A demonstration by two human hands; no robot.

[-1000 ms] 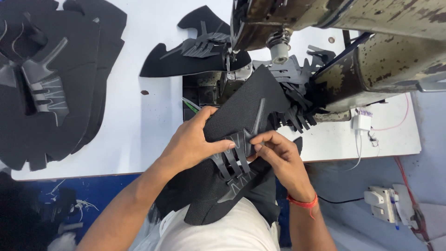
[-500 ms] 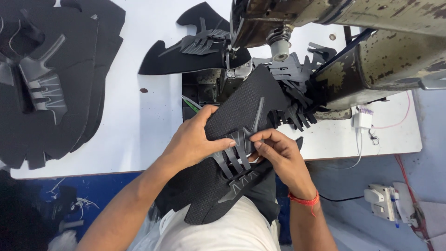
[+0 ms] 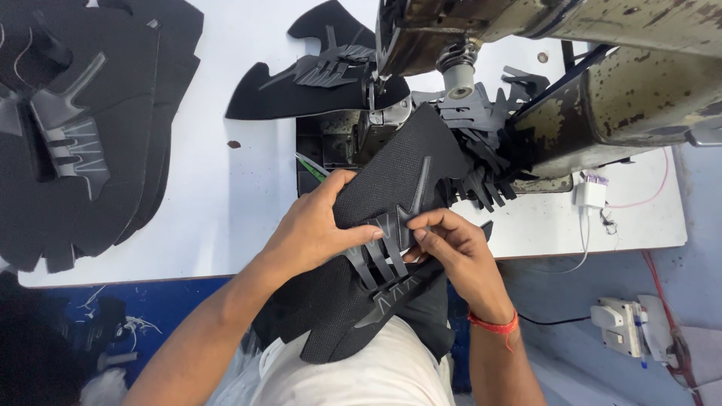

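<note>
Black mesh made up the shoe-upper panel [image 3: 391, 188] that both hands held in front of the sewing machine [image 3: 602, 83], with its far end up at 12 o'clock near the machine's needle post [image 3: 459, 75] and its near end hanging down at 6 o'clock over the person's lap. The left hand [image 3: 312, 229] lay on the panel from 9 o'clock, its thumb and fingers closed on the fabric edge and on the grey strap overlay [image 3: 387, 248] stuck to it. The right hand [image 3: 455, 252] came in from 4 o'clock, its fingertips pinched together on the same overlay, just beside the left thumb. A red thread band [image 3: 492, 325] circled the right wrist.

At 1 o'clock of the hands, a bunch of loose grey overlays [image 3: 481, 158] lay against the machine's base. At 11 o'clock, another black panel [image 3: 316, 75] with its overlay rested on the white table [image 3: 226, 210], partly under the machine head. Far out at 9 o'clock, a stack of black panels [image 3: 83, 128] covered the table's corner. At 3 o'clock a small white plug [image 3: 590, 194] with a thin cable sat on the table, and at 4 o'clock, lower down, a white switch box [image 3: 620, 323] showed against the blue floor.
</note>
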